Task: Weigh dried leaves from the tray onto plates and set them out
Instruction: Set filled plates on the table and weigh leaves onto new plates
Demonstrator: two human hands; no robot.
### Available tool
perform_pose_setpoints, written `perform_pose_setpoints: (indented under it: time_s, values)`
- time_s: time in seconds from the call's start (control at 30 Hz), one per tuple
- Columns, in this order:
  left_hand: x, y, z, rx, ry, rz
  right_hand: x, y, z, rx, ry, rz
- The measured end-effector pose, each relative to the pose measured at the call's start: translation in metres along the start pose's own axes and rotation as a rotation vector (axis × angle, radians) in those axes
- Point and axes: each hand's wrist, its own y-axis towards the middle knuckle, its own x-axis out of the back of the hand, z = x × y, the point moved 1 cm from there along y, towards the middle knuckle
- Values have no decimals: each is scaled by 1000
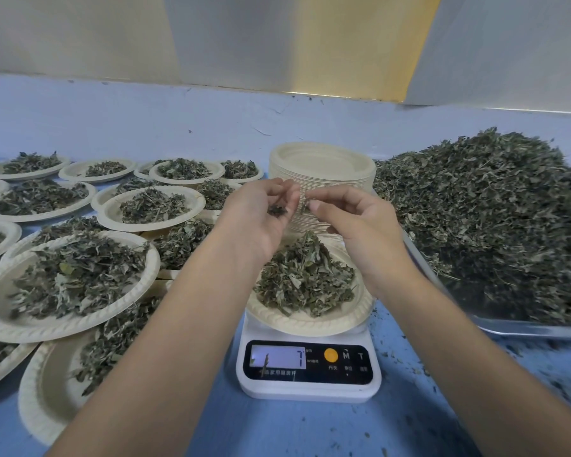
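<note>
I am holding both hands up close together. My left hand [261, 222] is cupping, its fingers curled round a small dark clump of dried leaves [277, 210]. My right hand [353, 225] is pinching 1 leaf scrap [305, 206] between thumb and fingertips, just beside the left hand's fingertips. The 2 hands are nearly touching, though I cannot tell whether they meet.

Directly below both hands, a paper plate [305, 326] is sitting on the white kitchen scale [310, 389] and carrying a loose mound of green leaves [305, 278]. The scale's display [277, 357], nearer to me than my wrists, is showing a 7 at its right end. A leaf stalk [266, 360] is lying across its left part, and I cannot tell whether other digits are there.

Just beyond my fingertips, a tall stack of empty plates [323, 166] is standing. To the right of my right hand, the metal tray [524, 329] is holding a big heap of dried leaves [491, 219], and its near edge is running close past my right forearm. To the left of my left hand, many filled plates [63, 324] are lying spread out and overlapping on the blue table [310, 430], some resting on the rims of others. Leaf crumbs [409, 367] are lying on the table under my right forearm.
</note>
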Motion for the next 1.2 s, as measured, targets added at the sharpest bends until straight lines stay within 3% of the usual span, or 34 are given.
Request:
perform_pose_setpoints:
  time_s: [0.23,0.47,0.63,0.8,1.03,1.2]
  values:
    - [0,0,1,34,28,-5,0,0,-2,-1,-24,-10]
    - [-6,-2,-3,121,-230,78,2,3,6,-15,3,-45]
    - [-32,-4,3,140,-252,98,14,11,17,-49,106,-70]
    - [-68,-2,28,125,-249,125,41,12,21,-107,272,-187]
    - [-114,3,108,219,-103,195,102,3,7,-246,470,-477]
    - [-127,8,149,297,-170,235,146,-3,-15,-361,559,-670]
